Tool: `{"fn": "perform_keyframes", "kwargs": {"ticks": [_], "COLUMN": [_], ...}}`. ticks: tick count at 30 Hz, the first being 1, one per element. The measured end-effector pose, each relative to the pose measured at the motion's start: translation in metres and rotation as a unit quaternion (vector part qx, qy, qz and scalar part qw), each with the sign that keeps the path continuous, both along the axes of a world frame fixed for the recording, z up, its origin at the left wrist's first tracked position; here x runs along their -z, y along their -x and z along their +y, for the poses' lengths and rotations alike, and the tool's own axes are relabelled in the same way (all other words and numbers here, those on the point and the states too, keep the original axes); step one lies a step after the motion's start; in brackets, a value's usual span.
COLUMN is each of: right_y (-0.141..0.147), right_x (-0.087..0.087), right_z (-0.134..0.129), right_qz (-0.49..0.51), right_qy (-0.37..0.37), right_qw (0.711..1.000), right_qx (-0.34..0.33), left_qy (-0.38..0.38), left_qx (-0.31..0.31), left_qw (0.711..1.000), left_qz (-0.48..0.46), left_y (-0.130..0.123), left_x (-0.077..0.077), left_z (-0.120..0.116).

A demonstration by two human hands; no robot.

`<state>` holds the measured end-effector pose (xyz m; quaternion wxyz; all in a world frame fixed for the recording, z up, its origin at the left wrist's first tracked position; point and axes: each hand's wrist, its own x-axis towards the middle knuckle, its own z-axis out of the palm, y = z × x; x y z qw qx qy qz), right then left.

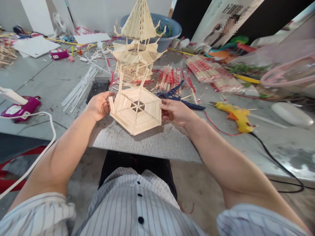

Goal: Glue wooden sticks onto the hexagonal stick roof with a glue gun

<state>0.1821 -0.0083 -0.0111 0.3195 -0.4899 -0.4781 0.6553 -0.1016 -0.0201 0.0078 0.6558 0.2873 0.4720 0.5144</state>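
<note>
Between my hands is a hexagonal roof piece made of pale wooden sticks (125, 114), tilted toward me, with a small opening at its middle and several sticks standing up from its rim. My left hand (99, 106) is closed on its left edge. On the opposite edge, my right hand (176, 111) grips it with the fingers partly hidden behind. Just beyond stands a tiered stick pagoda (137, 55) with a pointed roof. Blue-handled pliers (180, 98) lie beside my right hand, and a dark phone (98, 88) lies behind my left.
A yellow glue gun (233, 114) with a black cord lies at the right. Packs of wrapped chopsticks (206, 70) and a blue basin (169, 32) are farther back. White glue sticks (80, 87) and a purple device (21, 108) with a white cable are at the left.
</note>
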Motion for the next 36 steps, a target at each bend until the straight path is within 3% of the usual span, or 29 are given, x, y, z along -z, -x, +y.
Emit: {"fn": "perform_keyframes", "kwargs": {"ticks": [9,18,24,29,33,36], "right_y": [0.002,0.000,-0.002,-0.001,0.000,0.000], "right_x": [-0.004,-0.008,-0.001,0.003,0.004,0.003], "right_z": [-0.008,-0.004,-0.002,-0.004,-0.005,-0.005], "right_qz": [-0.150,-0.116,-0.164,-0.254,-0.262,-0.259], "right_qy": [0.038,0.083,0.015,-0.078,-0.082,-0.085], "right_qw": [0.983,0.989,0.986,0.964,0.961,0.962], "right_qx": [-0.096,-0.039,-0.009,-0.015,-0.020,-0.020], "left_qy": [-0.016,-0.073,-0.094,-0.188,-0.252,-0.276], "left_qx": [0.005,-0.037,-0.109,-0.138,-0.089,-0.092], "left_qw": [0.999,0.996,0.985,0.940,0.895,0.868], "left_qz": [0.049,0.020,0.090,0.247,0.358,0.403], "left_y": [0.006,0.013,0.008,0.001,-0.001,0.001], "left_x": [0.009,0.007,0.010,0.018,0.021,0.022], "left_z": [0.011,0.006,0.009,0.006,0.000,-0.003]}}
